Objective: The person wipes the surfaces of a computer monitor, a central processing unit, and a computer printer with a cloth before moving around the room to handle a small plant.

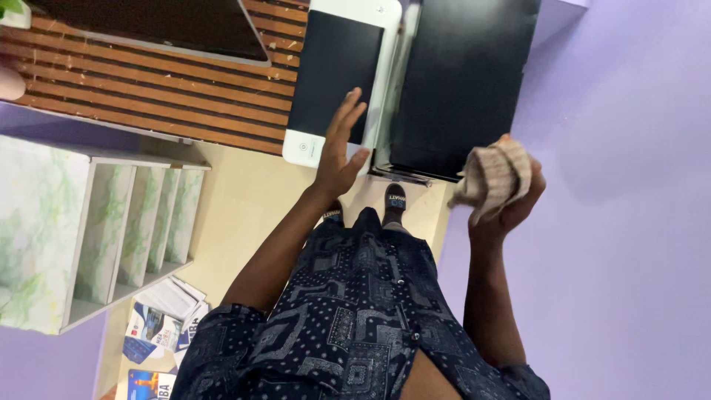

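Note:
My left hand (337, 152) is open with fingers spread, at the near right edge of a white printer (307, 144) with a black top panel. Whether it touches the printer is unclear. My right hand (511, 200) is raised beside the purple wall and is closed around a crumpled beige cloth (495, 174). A black flat-topped device (459, 81) stands right of the printer, between my two hands. My dark patterned shirt (355, 311) and my sandalled feet (395, 198) show below.
A slatted wooden desk (148, 96) carries the printer and a dark screen (148, 22). A white shelf unit with marbled dividers (111, 222) stands at left. Booklets (159, 326) lie on the cream floor. A purple wall (629, 222) fills the right.

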